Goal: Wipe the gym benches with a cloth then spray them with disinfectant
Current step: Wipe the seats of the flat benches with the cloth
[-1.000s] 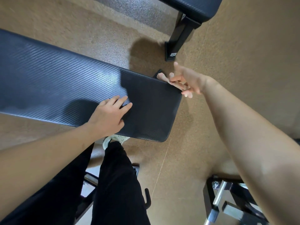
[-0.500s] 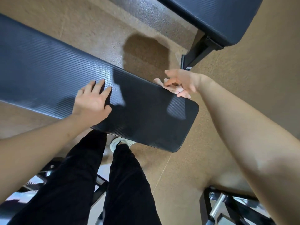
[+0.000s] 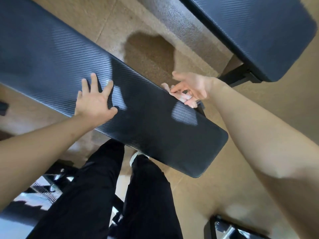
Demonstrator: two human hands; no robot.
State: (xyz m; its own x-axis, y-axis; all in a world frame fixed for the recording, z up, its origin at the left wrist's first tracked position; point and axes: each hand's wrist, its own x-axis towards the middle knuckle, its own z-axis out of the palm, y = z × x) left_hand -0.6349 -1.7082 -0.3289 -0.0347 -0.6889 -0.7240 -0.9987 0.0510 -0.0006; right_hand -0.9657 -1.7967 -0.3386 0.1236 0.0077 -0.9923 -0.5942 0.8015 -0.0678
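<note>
We are pinching the cloth against the bench edge with our right hand, our left hand bracing flat, unclenched, beside that grip.

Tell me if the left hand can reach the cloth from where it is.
Probably yes: the left hand lies flat on the bench, with only bare pad between it and the cloth the right hand pinches at the far edge.

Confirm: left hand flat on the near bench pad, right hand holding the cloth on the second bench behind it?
Wrong bench. In the head view the right hand holds the pale cloth at the far edge of the same near bench pad that the left hand lies flat on; the second bench is untouched.
</note>
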